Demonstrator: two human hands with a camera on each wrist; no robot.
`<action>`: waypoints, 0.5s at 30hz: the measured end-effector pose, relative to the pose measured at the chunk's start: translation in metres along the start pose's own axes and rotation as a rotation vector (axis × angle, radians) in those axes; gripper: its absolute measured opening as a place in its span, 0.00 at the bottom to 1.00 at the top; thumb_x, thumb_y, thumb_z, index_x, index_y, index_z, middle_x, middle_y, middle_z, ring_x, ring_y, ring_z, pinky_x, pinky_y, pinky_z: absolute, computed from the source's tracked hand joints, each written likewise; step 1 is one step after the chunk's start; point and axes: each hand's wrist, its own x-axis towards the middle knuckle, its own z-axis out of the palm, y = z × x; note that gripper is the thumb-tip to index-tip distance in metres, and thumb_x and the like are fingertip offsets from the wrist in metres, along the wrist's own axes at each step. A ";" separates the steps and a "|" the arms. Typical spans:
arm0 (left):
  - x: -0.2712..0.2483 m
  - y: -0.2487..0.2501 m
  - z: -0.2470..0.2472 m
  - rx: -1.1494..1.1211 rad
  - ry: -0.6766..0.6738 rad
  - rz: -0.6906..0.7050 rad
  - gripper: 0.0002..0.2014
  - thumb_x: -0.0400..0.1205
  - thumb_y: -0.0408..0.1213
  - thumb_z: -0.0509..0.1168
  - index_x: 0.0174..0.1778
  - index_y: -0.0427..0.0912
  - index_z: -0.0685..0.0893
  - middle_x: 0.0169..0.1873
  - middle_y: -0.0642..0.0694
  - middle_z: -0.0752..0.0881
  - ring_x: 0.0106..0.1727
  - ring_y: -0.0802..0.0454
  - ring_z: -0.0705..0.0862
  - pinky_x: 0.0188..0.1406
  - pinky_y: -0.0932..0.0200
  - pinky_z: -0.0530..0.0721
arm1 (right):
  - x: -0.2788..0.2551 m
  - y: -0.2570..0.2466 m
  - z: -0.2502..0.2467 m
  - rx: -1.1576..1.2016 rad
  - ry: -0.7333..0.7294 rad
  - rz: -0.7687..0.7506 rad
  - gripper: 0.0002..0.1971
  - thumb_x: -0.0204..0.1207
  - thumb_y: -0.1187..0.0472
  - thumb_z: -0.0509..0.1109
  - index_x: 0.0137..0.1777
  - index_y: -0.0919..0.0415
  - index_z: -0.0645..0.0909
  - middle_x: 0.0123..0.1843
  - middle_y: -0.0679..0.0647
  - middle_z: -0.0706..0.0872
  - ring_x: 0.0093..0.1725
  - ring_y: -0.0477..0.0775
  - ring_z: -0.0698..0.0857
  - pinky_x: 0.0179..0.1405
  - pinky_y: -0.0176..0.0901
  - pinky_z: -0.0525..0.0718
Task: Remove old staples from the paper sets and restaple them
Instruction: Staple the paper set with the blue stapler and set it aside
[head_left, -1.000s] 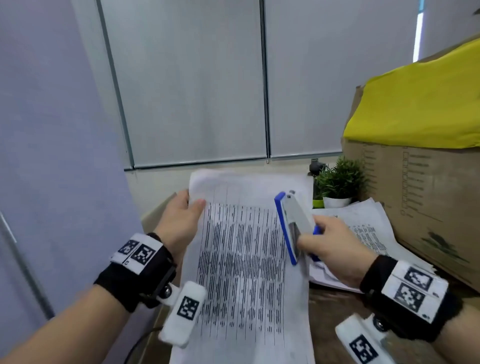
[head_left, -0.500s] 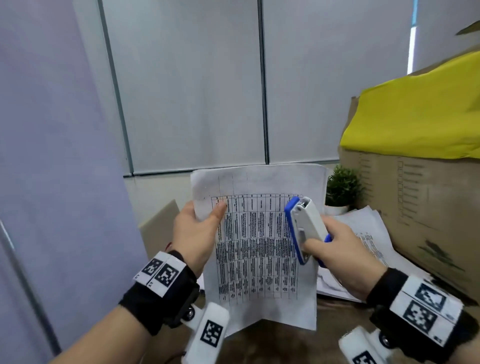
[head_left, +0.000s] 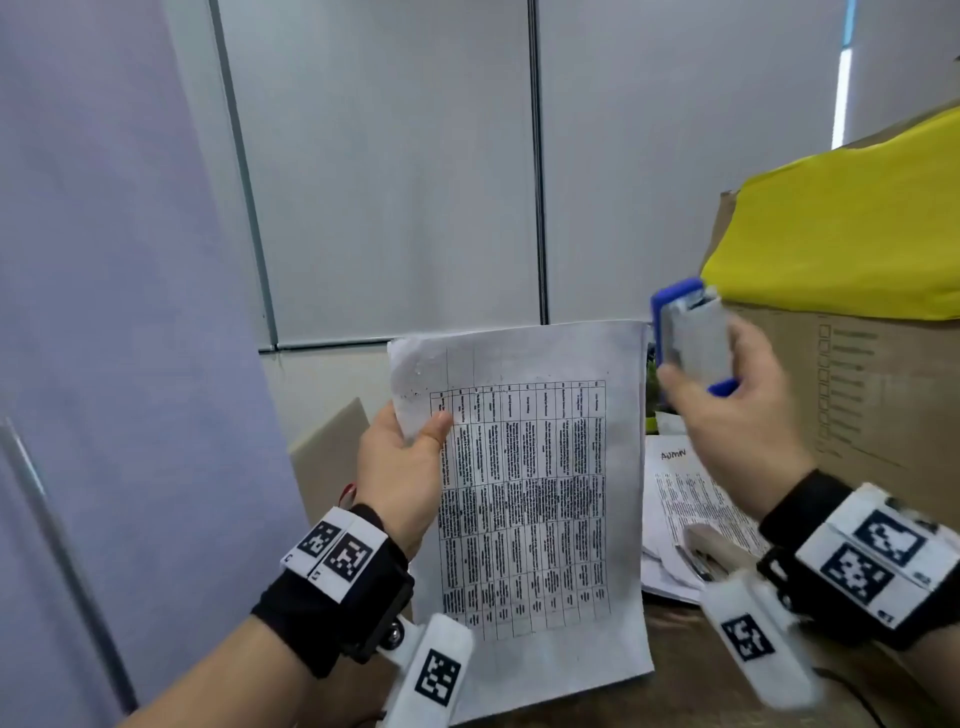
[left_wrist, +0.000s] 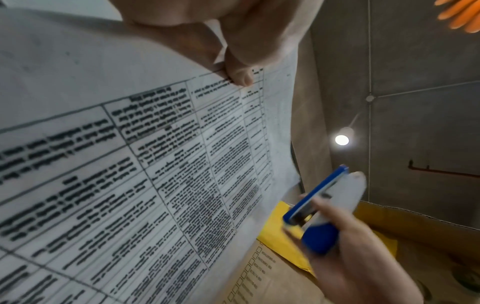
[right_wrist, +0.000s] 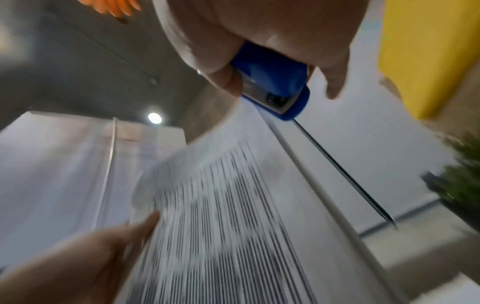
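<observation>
A paper set (head_left: 524, 499) printed with a table stands upright above the desk. My left hand (head_left: 410, 467) pinches it near its top left corner, thumb on the front, and the thumb tip (left_wrist: 240, 76) presses the printed page (left_wrist: 130, 164). My right hand (head_left: 727, 415) grips a blue and grey stapler (head_left: 688, 335), raised just right of the paper's top right corner and apart from it. The stapler (left_wrist: 327, 207) looks blurred in the left wrist view. The right wrist view has the stapler (right_wrist: 275, 82) held over the blurred page (right_wrist: 221, 216).
A large cardboard box (head_left: 872, 400) with a yellow sheet (head_left: 852, 234) on top stands at the right. More printed paper sets (head_left: 685, 499) lie on the desk under my right wrist, with a second stapler-like tool (head_left: 711, 551) on them. A small plant (right_wrist: 462, 174) stands behind.
My left hand has lifted the paper set from lying on the desk to upright. My right hand has carried the stapler up and to the right, off the page.
</observation>
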 end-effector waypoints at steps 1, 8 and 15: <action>0.000 0.000 0.001 0.003 -0.001 0.000 0.10 0.84 0.31 0.66 0.60 0.44 0.84 0.52 0.48 0.91 0.56 0.49 0.89 0.65 0.45 0.83 | 0.008 -0.010 0.000 0.010 0.039 -0.078 0.17 0.77 0.66 0.72 0.64 0.54 0.77 0.51 0.46 0.85 0.46 0.39 0.84 0.46 0.32 0.83; -0.017 0.000 0.017 0.000 -0.107 0.043 0.10 0.85 0.33 0.65 0.60 0.46 0.83 0.50 0.52 0.92 0.55 0.52 0.89 0.58 0.53 0.85 | 0.020 -0.049 0.040 -0.011 0.023 -0.228 0.17 0.73 0.50 0.76 0.54 0.54 0.74 0.40 0.41 0.84 0.36 0.35 0.84 0.39 0.30 0.81; -0.030 -0.002 0.021 -0.023 -0.148 0.076 0.10 0.84 0.27 0.64 0.52 0.48 0.84 0.43 0.50 0.93 0.48 0.52 0.91 0.52 0.51 0.88 | 0.009 -0.051 0.069 -0.126 -0.035 -0.291 0.26 0.72 0.32 0.63 0.55 0.54 0.75 0.35 0.46 0.84 0.36 0.44 0.84 0.40 0.52 0.86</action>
